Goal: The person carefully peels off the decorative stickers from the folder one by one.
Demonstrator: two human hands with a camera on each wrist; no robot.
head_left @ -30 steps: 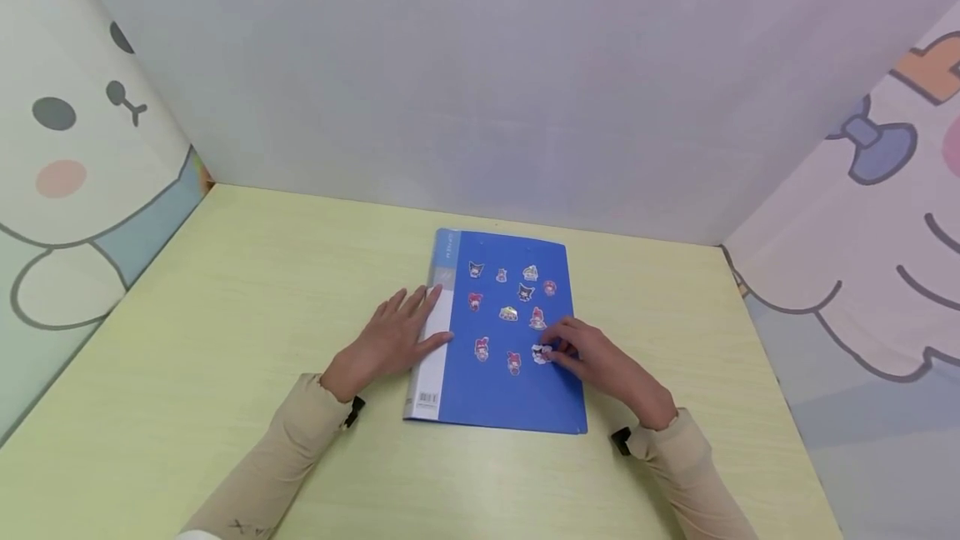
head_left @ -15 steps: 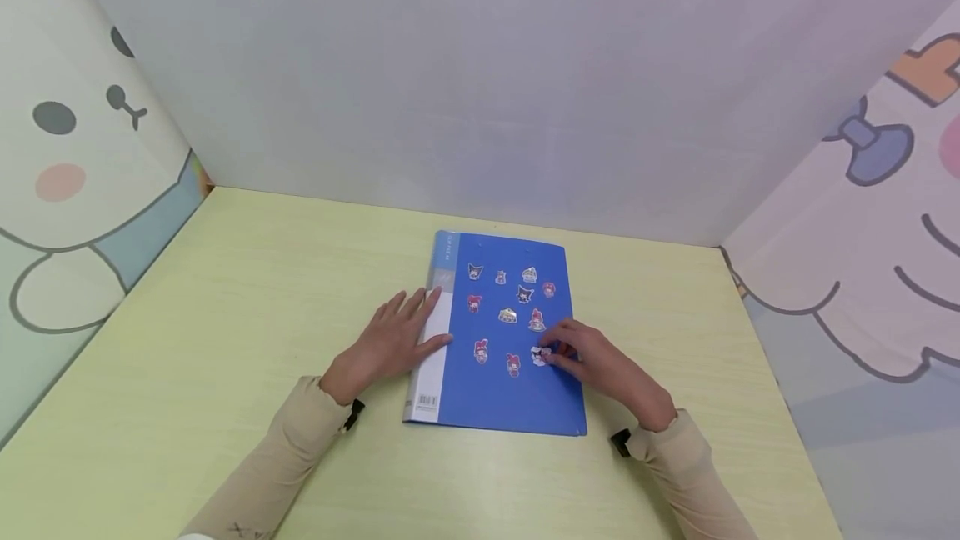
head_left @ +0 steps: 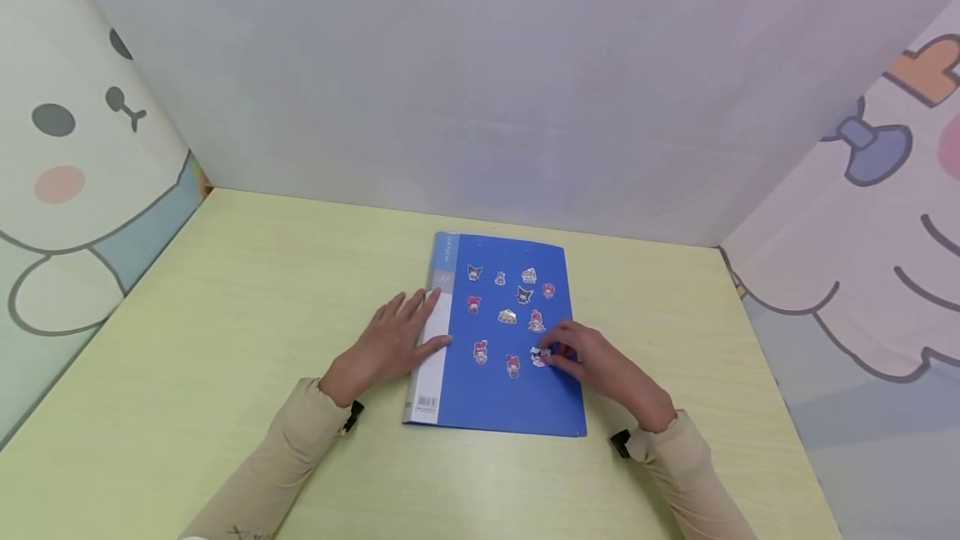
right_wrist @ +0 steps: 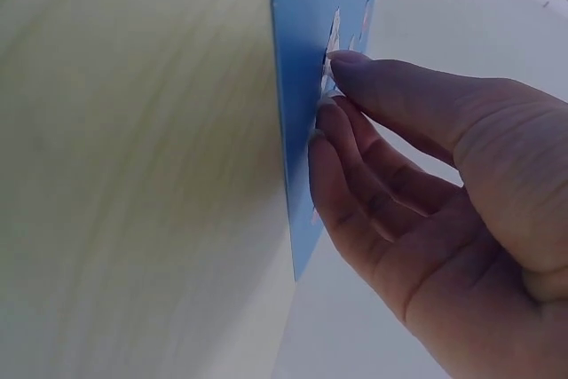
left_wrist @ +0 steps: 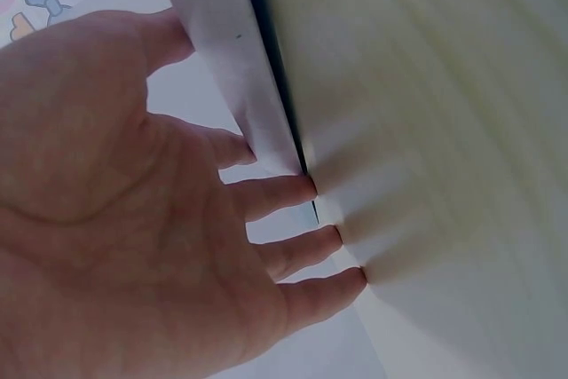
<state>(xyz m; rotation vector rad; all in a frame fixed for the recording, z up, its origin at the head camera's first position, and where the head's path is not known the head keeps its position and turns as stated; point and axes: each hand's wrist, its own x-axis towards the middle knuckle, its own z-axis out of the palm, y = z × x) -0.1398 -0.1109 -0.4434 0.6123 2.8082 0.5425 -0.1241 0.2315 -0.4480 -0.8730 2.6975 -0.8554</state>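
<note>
A blue folder with a white and light-blue spine lies flat on the table, several cartoon stickers on its cover. My left hand rests along the spine, fingers spread and straight. In the left wrist view, some fingertips of this hand touch the tabletop beside the spine edge. At the cover's right side, my right hand pinches a small black-and-white cartoon sticker between curled fingers and thumb. Close up in the right wrist view, the thumb and fingers meet at this sticker, partly hiding it.
The pale wooden table extends around the folder. A plain light wall covering rises behind it. Cartoon-printed panels stand at both sides.
</note>
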